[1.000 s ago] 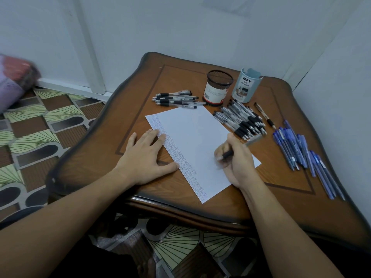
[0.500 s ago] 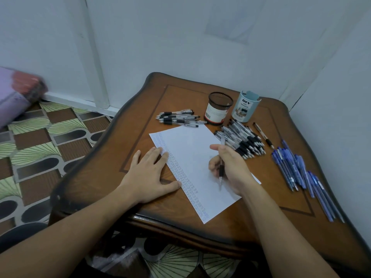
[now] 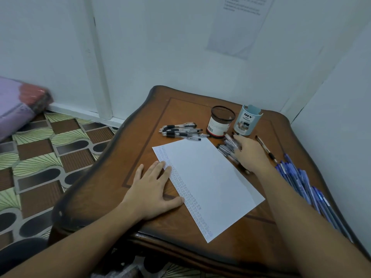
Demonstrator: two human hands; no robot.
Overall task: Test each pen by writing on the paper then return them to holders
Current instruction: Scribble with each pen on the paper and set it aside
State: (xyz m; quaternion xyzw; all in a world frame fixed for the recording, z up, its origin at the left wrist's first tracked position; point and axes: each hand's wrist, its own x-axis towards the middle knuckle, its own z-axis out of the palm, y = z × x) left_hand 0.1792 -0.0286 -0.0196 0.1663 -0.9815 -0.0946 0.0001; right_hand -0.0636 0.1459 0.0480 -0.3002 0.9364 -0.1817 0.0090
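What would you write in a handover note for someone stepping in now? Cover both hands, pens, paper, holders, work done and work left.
Left hand flat, pressing the paper at its left edge.
Right hand on the black pen pile beside the paper; blur hides whether it grips one.
More black pens lie left of the mesh holder; blue pens at the table right edge; a DIY holder stands beside the mesh one.
Done: test marks down the paper's left margin.
Left: no pens show in either holder.
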